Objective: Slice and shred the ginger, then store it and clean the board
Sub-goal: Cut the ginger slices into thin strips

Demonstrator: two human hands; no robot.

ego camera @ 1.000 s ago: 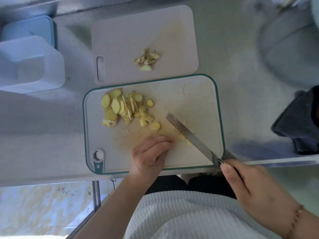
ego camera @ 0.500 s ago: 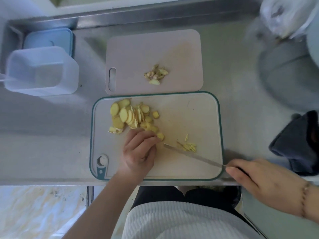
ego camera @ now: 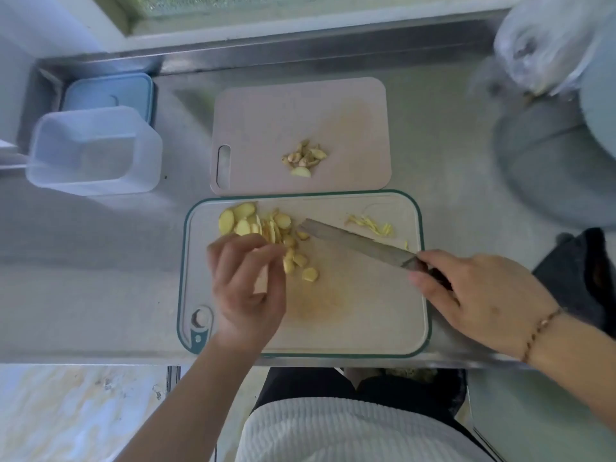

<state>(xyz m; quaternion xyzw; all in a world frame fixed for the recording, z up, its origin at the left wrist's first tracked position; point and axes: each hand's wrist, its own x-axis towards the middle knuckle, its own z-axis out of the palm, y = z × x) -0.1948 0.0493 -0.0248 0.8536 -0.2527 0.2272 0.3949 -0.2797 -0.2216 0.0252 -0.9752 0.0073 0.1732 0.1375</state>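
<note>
On the green-rimmed board [ego camera: 383, 315]: ginger slices [ego camera: 263, 225] being gathered for shredding.
Slices are being pinched by the left hand [ego camera: 248, 285]; knife [ego camera: 356, 243] being gripped by the right hand [ego camera: 483, 295]; a flat, shingled stack is advised.

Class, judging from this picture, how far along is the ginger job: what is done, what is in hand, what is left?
Done: ginger slices cut; a few shreds lie aside. In hand: left hand reaches for slices, right hand holds the knife. Left: more shredding, filling the container, cleaning the board.
</note>
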